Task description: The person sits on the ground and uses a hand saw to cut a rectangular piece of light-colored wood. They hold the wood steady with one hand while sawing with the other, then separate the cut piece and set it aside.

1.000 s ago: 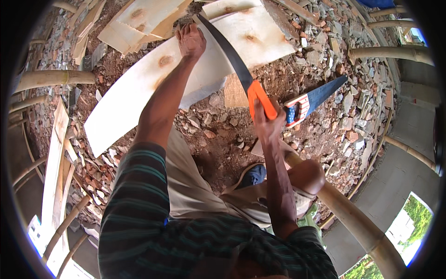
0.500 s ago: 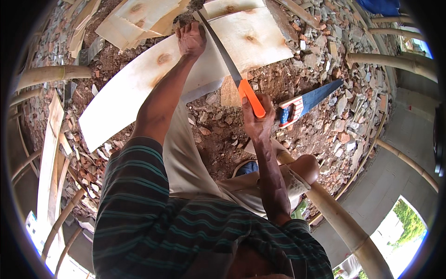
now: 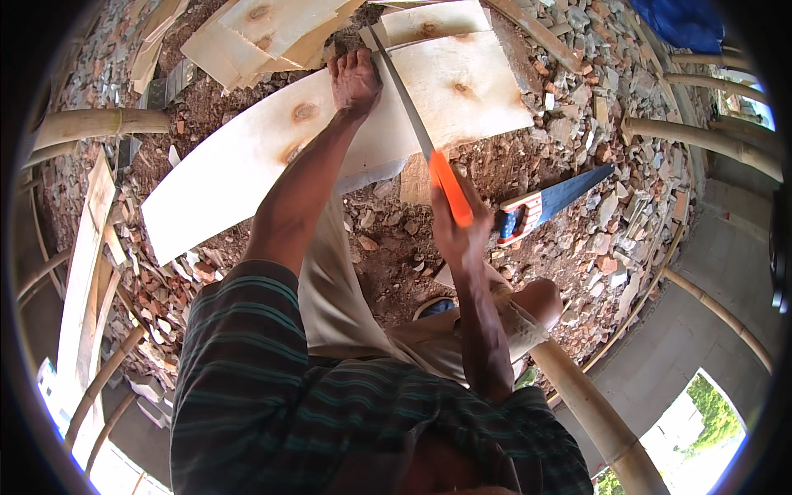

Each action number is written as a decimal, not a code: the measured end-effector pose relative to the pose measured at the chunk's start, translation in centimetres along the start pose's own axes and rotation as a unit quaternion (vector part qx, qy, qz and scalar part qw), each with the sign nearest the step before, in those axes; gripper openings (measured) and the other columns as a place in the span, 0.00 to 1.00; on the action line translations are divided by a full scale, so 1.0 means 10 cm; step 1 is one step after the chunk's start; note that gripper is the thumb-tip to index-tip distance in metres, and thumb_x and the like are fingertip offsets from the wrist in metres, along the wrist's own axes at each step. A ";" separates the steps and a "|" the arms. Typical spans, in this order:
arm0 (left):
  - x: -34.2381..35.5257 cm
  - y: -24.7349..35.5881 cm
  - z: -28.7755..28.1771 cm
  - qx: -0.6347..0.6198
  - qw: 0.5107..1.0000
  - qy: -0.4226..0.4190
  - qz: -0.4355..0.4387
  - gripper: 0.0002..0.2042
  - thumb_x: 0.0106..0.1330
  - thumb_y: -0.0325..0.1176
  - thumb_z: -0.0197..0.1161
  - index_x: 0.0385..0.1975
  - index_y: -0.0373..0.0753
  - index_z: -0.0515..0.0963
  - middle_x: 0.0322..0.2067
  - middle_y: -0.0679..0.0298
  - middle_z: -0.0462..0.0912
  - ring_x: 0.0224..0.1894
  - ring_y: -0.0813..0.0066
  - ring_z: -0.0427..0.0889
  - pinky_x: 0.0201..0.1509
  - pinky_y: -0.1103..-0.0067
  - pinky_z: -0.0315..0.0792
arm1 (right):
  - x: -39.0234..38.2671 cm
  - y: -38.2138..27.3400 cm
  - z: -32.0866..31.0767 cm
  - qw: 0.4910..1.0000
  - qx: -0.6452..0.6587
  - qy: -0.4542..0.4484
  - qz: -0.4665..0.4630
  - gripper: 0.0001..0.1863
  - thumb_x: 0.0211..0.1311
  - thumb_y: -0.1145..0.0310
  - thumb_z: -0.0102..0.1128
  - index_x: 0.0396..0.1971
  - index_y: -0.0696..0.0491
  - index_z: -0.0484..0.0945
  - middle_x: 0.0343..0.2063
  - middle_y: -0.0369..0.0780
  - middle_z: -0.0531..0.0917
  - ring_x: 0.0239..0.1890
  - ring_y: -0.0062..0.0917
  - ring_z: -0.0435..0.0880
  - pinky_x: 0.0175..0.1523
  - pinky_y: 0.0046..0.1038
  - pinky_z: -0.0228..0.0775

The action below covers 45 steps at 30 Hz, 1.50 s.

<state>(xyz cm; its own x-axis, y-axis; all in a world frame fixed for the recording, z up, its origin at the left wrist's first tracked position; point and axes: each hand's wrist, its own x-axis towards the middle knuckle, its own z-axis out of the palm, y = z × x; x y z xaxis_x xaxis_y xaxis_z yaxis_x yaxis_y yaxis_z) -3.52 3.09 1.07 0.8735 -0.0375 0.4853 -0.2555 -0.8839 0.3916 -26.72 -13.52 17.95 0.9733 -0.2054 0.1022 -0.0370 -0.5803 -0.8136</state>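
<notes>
A handsaw with an orange handle [image 3: 448,188] is gripped by my right hand [image 3: 462,227], fingers wrapped around it. Its long blade [image 3: 406,99] slants away to the far left across a pale plywood sheet [image 3: 223,169]. Just left of the blade, my left hand [image 3: 356,82] lies flat on the sheet, fingers stretched out and holding no tool. To the right of the cut line spreads more of the plywood [image 3: 470,78], with brown knots. The blade's teeth and the depth of the cut are too small to make out.
A second handsaw [image 3: 554,200], blue-bladed with a patterned handle, lies on the rubble at right. More plywood sheets [image 3: 264,37] are stacked at the far left. Bamboo poles [image 3: 103,124] jut in from the sides, one pole [image 3: 590,404] close by my knee. Broken bricks cover the ground.
The saw has moved slightly forward along the plywood with my right hand. My left hand stays on the sheet. The whole view has shifted a little.
</notes>
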 end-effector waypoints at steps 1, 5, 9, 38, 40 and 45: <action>-0.01 0.00 0.01 0.011 1.000 -0.001 -0.002 0.13 0.58 0.29 0.51 0.44 0.38 0.72 0.41 0.51 0.78 0.48 0.51 0.75 0.64 0.58 0.58 | -0.09 -0.03 -0.06 1.000 0.012 0.002 -0.007 0.17 0.63 0.72 0.61 0.51 0.58 0.79 0.31 0.47 0.86 0.27 0.30 0.86 0.32 0.31 0.79; -0.01 0.01 0.03 0.009 0.999 -0.027 -0.023 0.13 0.59 0.28 0.51 0.44 0.37 0.72 0.40 0.51 0.78 0.50 0.52 0.75 0.64 0.58 0.59 | -0.06 -0.05 -0.02 0.998 0.029 0.027 -0.045 0.16 0.63 0.70 0.60 0.50 0.59 0.79 0.30 0.46 0.86 0.27 0.31 0.86 0.32 0.31 0.79; 0.00 0.01 0.01 -0.008 1.000 -0.019 -0.023 0.12 0.62 0.29 0.47 0.43 0.37 0.72 0.39 0.52 0.79 0.48 0.53 0.75 0.63 0.59 0.59 | 0.54 -0.07 0.33 0.996 0.039 -0.059 0.047 0.13 0.65 0.66 0.58 0.45 0.58 0.80 0.24 0.46 0.84 0.24 0.30 0.85 0.29 0.31 0.77; 0.09 0.02 -0.02 0.026 0.991 -0.124 -0.036 0.13 0.67 0.36 0.45 0.44 0.40 0.74 0.42 0.55 0.79 0.49 0.57 0.75 0.61 0.60 0.58 | 0.46 0.15 0.48 0.997 0.051 0.030 -0.047 0.13 0.61 0.73 0.60 0.45 0.60 0.81 0.28 0.48 0.86 0.27 0.32 0.87 0.31 0.30 0.79; 0.07 0.05 -0.01 0.023 0.994 -0.093 -0.042 0.12 0.67 0.35 0.46 0.44 0.41 0.75 0.42 0.55 0.79 0.49 0.56 0.75 0.62 0.59 0.58 | 0.22 0.36 0.42 0.997 0.053 0.044 -0.027 0.14 0.61 0.74 0.60 0.48 0.59 0.80 0.29 0.46 0.86 0.28 0.26 0.87 0.32 0.29 0.79; 0.15 -0.06 0.00 0.014 0.991 -0.122 -0.051 0.13 0.61 0.36 0.53 0.45 0.46 0.76 0.46 0.58 0.80 0.51 0.57 0.76 0.60 0.59 0.60 | -0.25 0.56 0.24 0.994 0.081 0.064 -0.020 0.14 0.64 0.71 0.61 0.46 0.61 0.81 0.29 0.42 0.85 0.25 0.18 0.81 0.27 0.24 0.75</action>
<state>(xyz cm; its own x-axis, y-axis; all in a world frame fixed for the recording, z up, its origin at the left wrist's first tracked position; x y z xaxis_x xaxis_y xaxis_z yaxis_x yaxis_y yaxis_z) -2.01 3.56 1.54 0.9692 -0.0551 0.2401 -0.1517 -0.9013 0.4057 -28.81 -14.39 11.79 0.9363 -0.2888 0.1999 0.0485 -0.4575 -0.8879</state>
